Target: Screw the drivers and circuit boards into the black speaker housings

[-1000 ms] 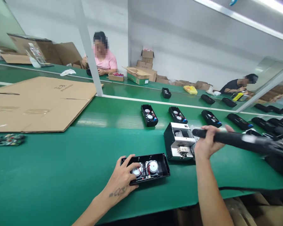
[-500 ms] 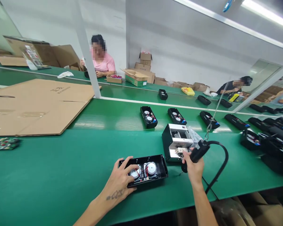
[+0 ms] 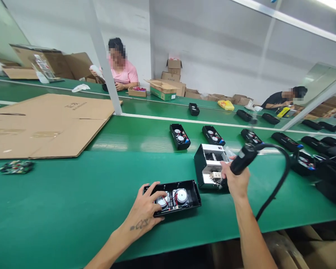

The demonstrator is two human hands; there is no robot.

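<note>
My left hand (image 3: 145, 213) rests with spread fingers on an open black speaker housing (image 3: 175, 198) that holds two round speaker drivers, near the front edge of the green belt. My right hand (image 3: 235, 181) is closed round a black electric screwdriver (image 3: 242, 160), whose thick black cable loops off to the right. The tool's tip points down at the front of a small black and white screw feeder box (image 3: 210, 164) just behind the housing.
More open speaker housings (image 3: 180, 136) lie in a row on the green conveyor (image 3: 72, 201), with a pile at the right (image 3: 324, 164). A flat cardboard sheet (image 3: 44, 123) and circuit boards (image 3: 15, 167) lie at left. Two other people sit at the far line among cardboard boxes (image 3: 165, 89).
My right hand brought the screwdriver in from the right, turned it tip-down and now holds it at the screw feeder box. My left hand stayed on the speaker housing.
</note>
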